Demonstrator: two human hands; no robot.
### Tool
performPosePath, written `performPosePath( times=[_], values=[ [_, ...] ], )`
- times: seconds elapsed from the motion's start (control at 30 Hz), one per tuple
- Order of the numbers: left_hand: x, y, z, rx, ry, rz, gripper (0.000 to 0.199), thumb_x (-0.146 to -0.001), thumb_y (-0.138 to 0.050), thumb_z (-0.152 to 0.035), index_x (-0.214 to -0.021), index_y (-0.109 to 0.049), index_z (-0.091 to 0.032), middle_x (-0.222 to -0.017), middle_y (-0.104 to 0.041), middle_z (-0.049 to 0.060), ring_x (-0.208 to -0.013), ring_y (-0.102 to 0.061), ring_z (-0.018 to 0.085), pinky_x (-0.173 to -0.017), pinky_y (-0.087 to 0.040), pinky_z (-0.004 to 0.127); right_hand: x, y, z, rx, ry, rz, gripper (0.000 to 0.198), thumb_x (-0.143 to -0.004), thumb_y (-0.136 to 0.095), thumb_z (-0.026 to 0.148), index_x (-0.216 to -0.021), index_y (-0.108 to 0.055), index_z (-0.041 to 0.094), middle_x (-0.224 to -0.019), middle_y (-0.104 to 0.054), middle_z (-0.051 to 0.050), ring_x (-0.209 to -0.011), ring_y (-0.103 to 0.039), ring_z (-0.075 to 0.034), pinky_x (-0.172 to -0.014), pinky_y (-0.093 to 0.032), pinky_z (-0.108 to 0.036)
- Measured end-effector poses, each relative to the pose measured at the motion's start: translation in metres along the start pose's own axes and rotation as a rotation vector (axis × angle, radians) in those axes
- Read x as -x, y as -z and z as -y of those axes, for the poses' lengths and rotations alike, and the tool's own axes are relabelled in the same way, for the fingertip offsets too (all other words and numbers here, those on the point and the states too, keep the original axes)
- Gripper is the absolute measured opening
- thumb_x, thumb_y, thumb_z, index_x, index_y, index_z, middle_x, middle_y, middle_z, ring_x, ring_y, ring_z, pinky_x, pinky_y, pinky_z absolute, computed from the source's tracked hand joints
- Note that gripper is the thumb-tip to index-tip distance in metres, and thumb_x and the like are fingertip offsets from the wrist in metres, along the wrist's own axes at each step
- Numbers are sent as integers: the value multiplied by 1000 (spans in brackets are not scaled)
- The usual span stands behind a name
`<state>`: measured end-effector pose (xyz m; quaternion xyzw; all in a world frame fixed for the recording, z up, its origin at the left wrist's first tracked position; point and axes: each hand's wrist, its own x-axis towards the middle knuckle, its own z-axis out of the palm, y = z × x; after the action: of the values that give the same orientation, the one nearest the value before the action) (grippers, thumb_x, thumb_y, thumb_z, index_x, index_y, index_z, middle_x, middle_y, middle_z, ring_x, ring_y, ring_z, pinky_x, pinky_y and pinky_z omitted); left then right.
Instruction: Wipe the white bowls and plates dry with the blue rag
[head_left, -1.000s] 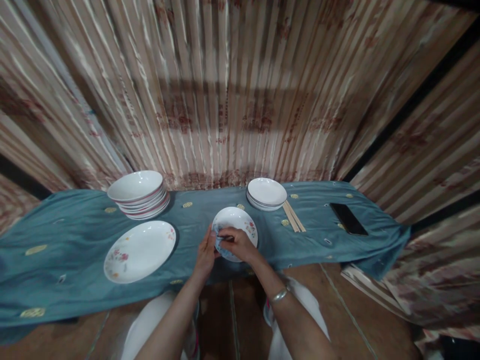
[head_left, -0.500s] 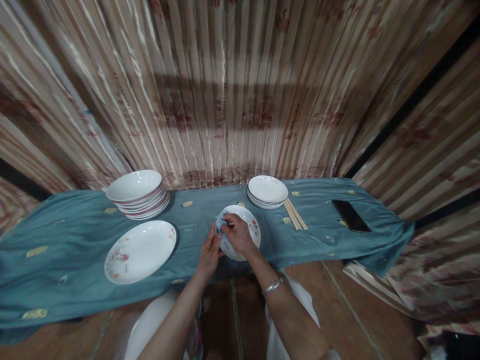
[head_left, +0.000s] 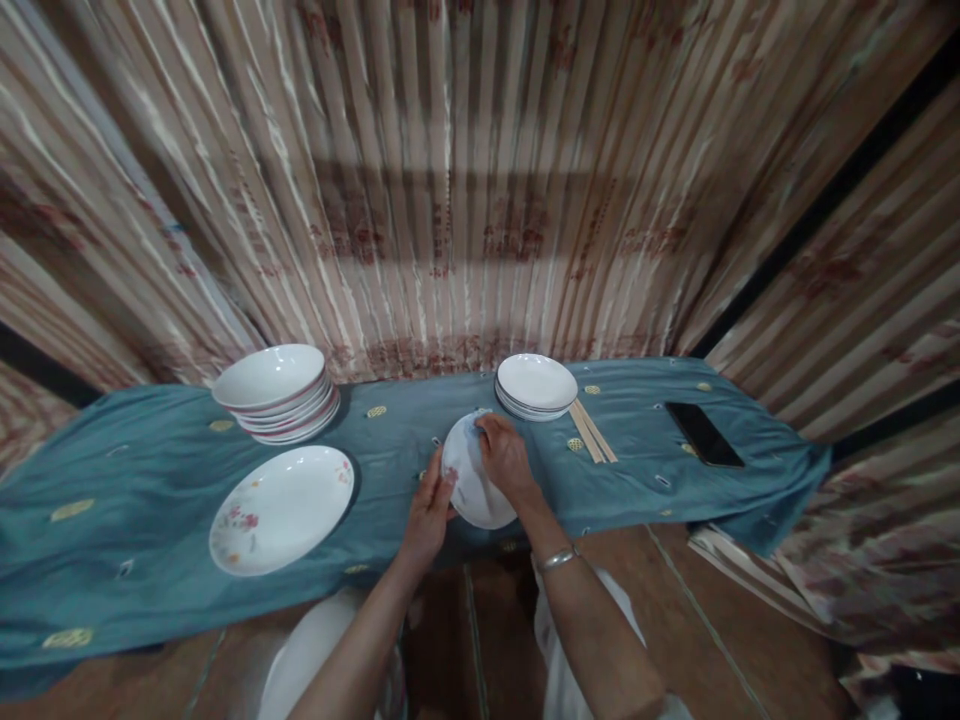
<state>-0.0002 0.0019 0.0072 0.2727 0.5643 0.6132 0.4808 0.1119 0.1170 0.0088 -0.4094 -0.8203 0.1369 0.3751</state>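
Note:
A small white plate (head_left: 474,490) with a floral print is held tilted over the front of the table. My left hand (head_left: 431,505) grips its left rim, thumb on top and fingers beneath. Bunched in the fingers of my right hand (head_left: 506,455) is a light blue cloth (head_left: 478,422), pressed against the plate's far edge. My right hand covers the plate's right side.
A stack of white bowls and plates (head_left: 274,380) stands at the back left, with an oval floral platter (head_left: 281,510) before it. Stacked small plates (head_left: 536,383), wooden chopsticks (head_left: 592,432) and a black phone (head_left: 703,434) lie to the right on the teal tablecloth (head_left: 397,440).
My right hand has moved the cloth from the plate's left side to its far edge, going right. The plate has turned, its flowers now nearer my left hand.

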Motion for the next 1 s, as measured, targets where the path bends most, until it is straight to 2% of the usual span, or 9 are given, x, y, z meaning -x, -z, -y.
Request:
performPosePath(
  times=[0.2, 0.33, 0.47, 0.6, 0.8, 1.0],
  values=[
    [6, -1, -7, -18, 13, 52, 67, -80, -65, -42, -142, -42, -30, -151, -40, 5, -126, -50, 30, -75, -58, 31, 10, 12, -12, 300, 37, 76, 23, -87, -47, 4, -98, -60, 19, -107, -66, -10, -99, -60, -19, -94, -46, -31],
    [6, 0, -8, -21, 8, 57, 69, -80, -64, -43, -143, -42, -29, -150, -41, 6, -127, -49, 31, -74, -58, 30, 24, 13, -21, 390, 44, 106, 23, -85, -48, 2, -97, -60, 18, -106, -67, -10, -97, -61, -19, -93, -47, -32],
    [2, 1, -5, -16, 18, 48, 72, -77, -66, -46, -143, -42, -28, -148, -42, 7, -127, -49, 32, -75, -59, 33, 39, 13, -28, 382, 42, 121, 28, -79, -48, 0, -98, -60, 17, -103, -67, -13, -95, -61, -23, -91, -50, -39],
    [-1, 2, -2, -23, 7, 62, 69, -80, -63, -46, -143, -41, -28, -151, -38, 6, -128, -48, 31, -75, -60, 34, 52, 14, -30, 336, 27, 125, 28, -77, -48, 1, -95, -60, 17, -98, -67, -14, -91, -62, -25, -86, -53, -41],
    [-1, 0, -2, -83, -21, 61, 72, -80, -61, -51, -144, -39, -29, -149, -41, 7, -123, -52, 32, -71, -60, 35, 67, 21, -23, 286, -33, 194, 21, -77, -50, 3, -88, -61, 17, -93, -68, -14, -89, -65, -25, -81, -53, -39],
    [4, -7, -6, -111, -11, 57, 75, -80, -58, -56, -146, -37, -28, -150, -40, 7, -119, -55, 33, -62, -60, 34, 75, 42, -11, 196, -99, 311, 16, -82, -51, 12, -88, -65, 16, -93, -70, -12, -90, -67, -23, -81, -50, -32]
  ],
)
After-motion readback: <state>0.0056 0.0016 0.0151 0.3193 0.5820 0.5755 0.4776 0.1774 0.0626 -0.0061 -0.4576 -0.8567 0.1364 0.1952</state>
